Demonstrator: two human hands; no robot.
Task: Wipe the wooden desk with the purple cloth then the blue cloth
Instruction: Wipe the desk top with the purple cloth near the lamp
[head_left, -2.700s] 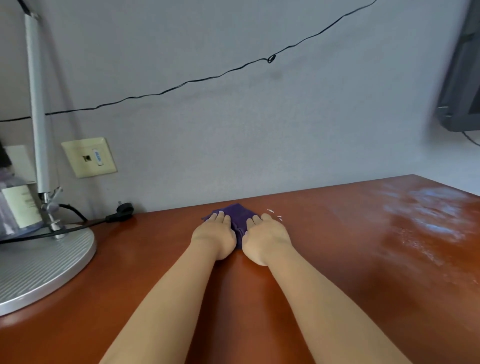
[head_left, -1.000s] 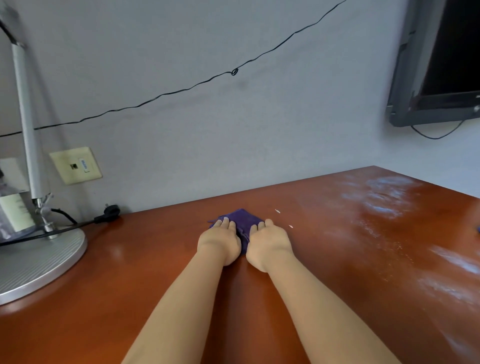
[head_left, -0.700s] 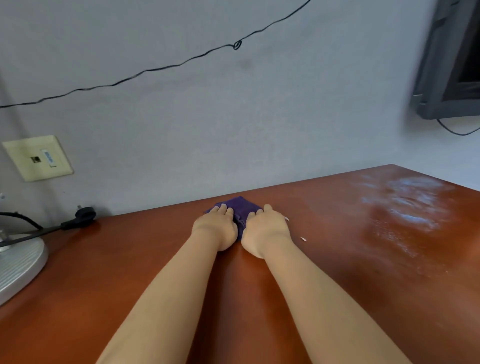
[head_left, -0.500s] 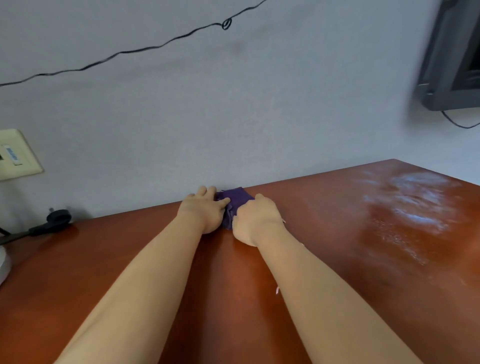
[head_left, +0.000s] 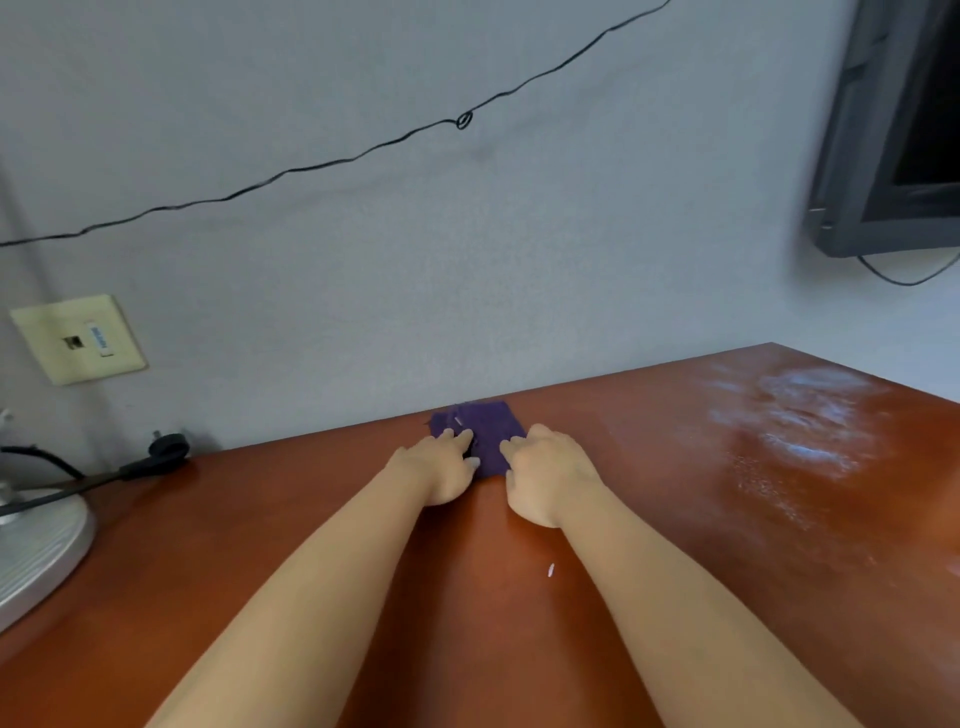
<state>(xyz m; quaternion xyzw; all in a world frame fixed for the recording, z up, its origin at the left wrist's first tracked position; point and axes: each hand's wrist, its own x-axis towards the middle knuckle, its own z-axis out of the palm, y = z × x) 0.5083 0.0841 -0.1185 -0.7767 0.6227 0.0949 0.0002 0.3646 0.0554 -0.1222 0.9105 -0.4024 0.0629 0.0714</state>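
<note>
The purple cloth (head_left: 485, 431) lies folded on the wooden desk (head_left: 675, 519), close to the wall at the far edge. My left hand (head_left: 439, 470) presses on its near left part with fingers stretched forward. My right hand (head_left: 548, 475) presses on its near right part in the same way. Both arms reach straight out from the bottom of the view. A small white scrap (head_left: 550, 570) sits on the desk beside my right forearm. No blue cloth is in view.
A silver lamp base (head_left: 36, 551) stands at the left edge with a black cable and plug (head_left: 161, 454) behind it. A wall socket plate (head_left: 78, 338) and a dark monitor (head_left: 893, 130) hang on the wall. Whitish dusty smears (head_left: 800, 421) cover the desk's right side.
Both hands and the purple cloth have stayed near the wall, sliding slightly right since half a second ago. The view has swung left, so the lamp base shows again.
</note>
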